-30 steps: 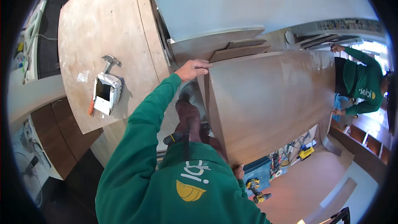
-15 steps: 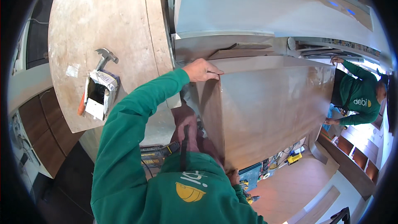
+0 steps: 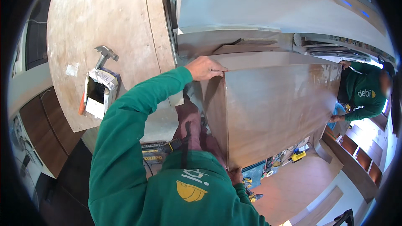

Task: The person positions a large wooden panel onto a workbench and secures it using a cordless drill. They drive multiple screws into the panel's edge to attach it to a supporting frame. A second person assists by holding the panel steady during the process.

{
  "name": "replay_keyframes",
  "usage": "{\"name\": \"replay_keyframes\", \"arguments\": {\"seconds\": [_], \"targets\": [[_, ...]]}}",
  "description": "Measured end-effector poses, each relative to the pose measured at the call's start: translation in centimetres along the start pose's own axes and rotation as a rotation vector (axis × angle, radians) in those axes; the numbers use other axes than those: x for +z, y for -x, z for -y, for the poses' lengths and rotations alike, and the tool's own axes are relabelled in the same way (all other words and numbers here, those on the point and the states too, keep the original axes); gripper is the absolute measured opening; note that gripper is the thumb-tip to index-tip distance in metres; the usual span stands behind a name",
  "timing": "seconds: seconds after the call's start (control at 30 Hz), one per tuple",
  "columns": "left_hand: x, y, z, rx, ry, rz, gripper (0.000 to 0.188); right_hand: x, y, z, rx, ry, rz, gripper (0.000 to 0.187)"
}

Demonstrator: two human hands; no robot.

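Fingers [image 3: 217,70] of the left hand [image 3: 203,68] are closed on the upper near corner of the box [image 3: 284,113], which extends rightward between the person and a co-worker [image 3: 362,86]. The right hand [image 3: 235,176] touches the lower near corner; its fingers are partly hidden, so its closure cannot be told. The co-worker's hands meet the far end; the legs are largely obscured. Below the box, tools [image 3: 268,169] are partly covered. On the board [image 3: 125,21] at left, a carton [image 3: 109,84] hides the end of the hammer [image 3: 104,55]; the carton's dark interior is indistinct.
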State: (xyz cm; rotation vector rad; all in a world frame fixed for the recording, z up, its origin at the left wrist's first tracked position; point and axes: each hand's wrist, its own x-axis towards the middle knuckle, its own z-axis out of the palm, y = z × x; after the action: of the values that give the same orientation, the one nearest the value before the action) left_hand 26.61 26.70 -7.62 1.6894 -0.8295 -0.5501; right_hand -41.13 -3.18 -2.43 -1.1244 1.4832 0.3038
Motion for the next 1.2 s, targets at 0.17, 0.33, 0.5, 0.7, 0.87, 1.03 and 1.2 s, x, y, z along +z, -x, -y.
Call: {"name": "replay_keyframes", "arguments": {"seconds": [0.17,0.33,0.5,0.7,0.87,1.03,1.2], "targets": [[0.4,0.1,0.2,0.029,-0.115,0.030,0.029,7.4,4.8,5.9,-0.179,0.547,-0.079,0.064],[2.8,1.7,-0.6,-0.190,0.132,-0.211,0.035,8.0,5.0,6.4,-0.231,1.118,-0.206,0.069],[11.2,4.1,-5.4,-0.618,0.524,-0.635,0.044,8.7,5.1,6.4,-0.156,0.968,-0.191,0.082],[15.5,3.0,-10.2,-0.730,0.535,-0.851,0.036,6.2,3.0,2.4,-0.257,0.930,-0.201,0.090],[15.6,3.2,-9.8,-0.761,0.375,-0.844,0.042,7.9,4.5,4.2,-0.141,0.120,-0.236,0.070],[13.1,3.1,-10.4,-0.812,0.298,-0.698,0.064,7.5,5.1,3.9,-0.344,0.689,-0.136,0.068],[6.9,2.3,-9.2,-0.622,0.098,-0.355,0.072,6.9,2.2,0.2,-0.313,0.212,-0.178,0.058]]}}
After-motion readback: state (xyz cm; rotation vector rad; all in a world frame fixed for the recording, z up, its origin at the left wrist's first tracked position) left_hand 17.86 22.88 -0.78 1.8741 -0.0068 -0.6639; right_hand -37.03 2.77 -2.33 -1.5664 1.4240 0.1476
